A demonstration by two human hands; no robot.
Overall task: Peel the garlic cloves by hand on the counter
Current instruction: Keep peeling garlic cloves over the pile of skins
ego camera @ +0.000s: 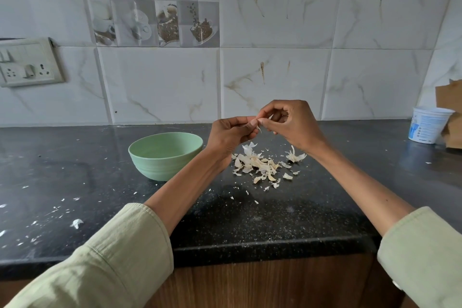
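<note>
Both hands are raised above the black counter (pixel 250 220), fingertips meeting. My left hand (pixel 230 135) pinches a small garlic clove (pixel 258 128), mostly hidden between the fingers. My right hand (pixel 292 125) pinches at the same clove from the right, a thin strip of skin hanging below the fingertips. Under the hands lies a pile of pale garlic skins (pixel 260 165), and a separate papery piece (pixel 296 156) lies just to its right.
A pale green bowl (pixel 165 155) stands left of the pile; its inside looks empty. A white plastic tub (pixel 428 127) and brown cardboard (pixel 450 100) sit at the far right. Small skin flakes (pixel 76 223) are scattered on the left counter. A switch plate (pixel 28 62) is on the tiled wall.
</note>
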